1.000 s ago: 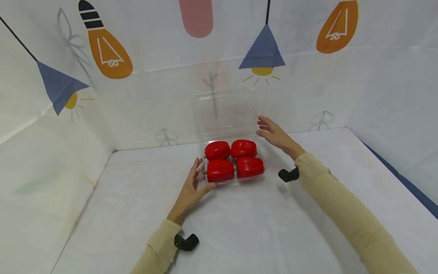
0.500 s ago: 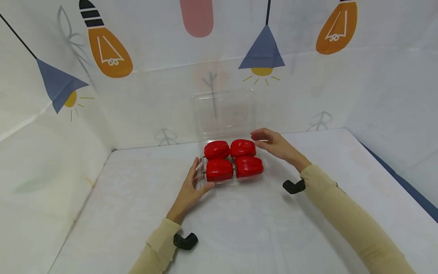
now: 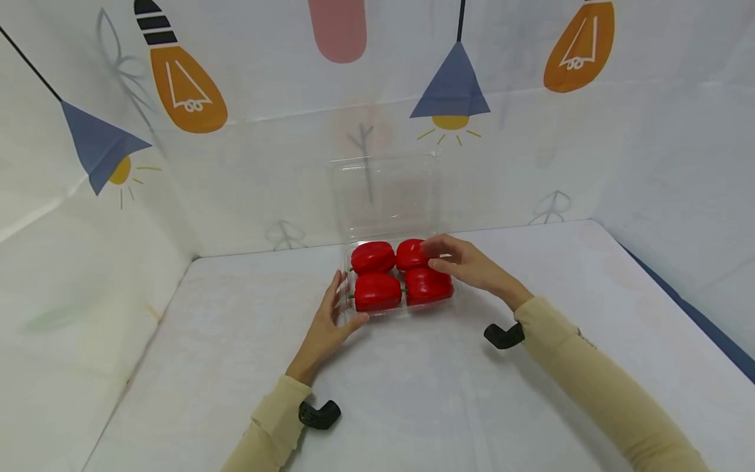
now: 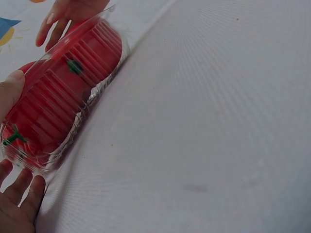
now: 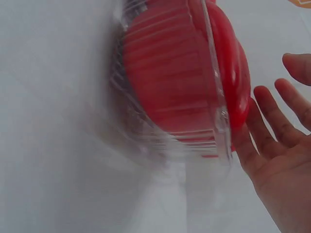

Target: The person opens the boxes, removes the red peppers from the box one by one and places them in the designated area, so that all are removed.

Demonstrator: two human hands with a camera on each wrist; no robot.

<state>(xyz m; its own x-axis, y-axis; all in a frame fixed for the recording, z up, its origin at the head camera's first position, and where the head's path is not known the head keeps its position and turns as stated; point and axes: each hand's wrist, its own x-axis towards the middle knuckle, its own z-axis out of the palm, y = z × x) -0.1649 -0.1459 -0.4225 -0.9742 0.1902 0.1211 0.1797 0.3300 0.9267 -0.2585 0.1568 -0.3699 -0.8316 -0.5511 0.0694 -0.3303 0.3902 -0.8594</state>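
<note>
A clear plastic clamshell box [image 3: 398, 313] holds several red bell peppers [image 3: 377, 292] with green stems, set in two rows. Its transparent lid [image 3: 386, 196] stands up at the back. My left hand [image 3: 323, 334] spans the box's front left corner, fingers fairly straight along the left side and thumb at the front edge. Over the right side of the box reaches my right hand [image 3: 466, 262], its fingers loosely bent and partly covering the back right pepper [image 3: 408, 254]. In the right wrist view, those fingers [image 5: 272, 116] are spread beside a pepper [image 5: 233, 73] that bulges above the rim.
The box stands near the back edge of a white-covered table [image 3: 413, 393]. Behind it rises a white cloth backdrop [image 3: 265, 177] printed with lamps and bulbs. Black wrist devices [image 3: 320, 415] sit at both sleeves.
My right hand has come down from beside the raised lid and moved left over the right-hand peppers. The left hand, box and peppers stay in place.
</note>
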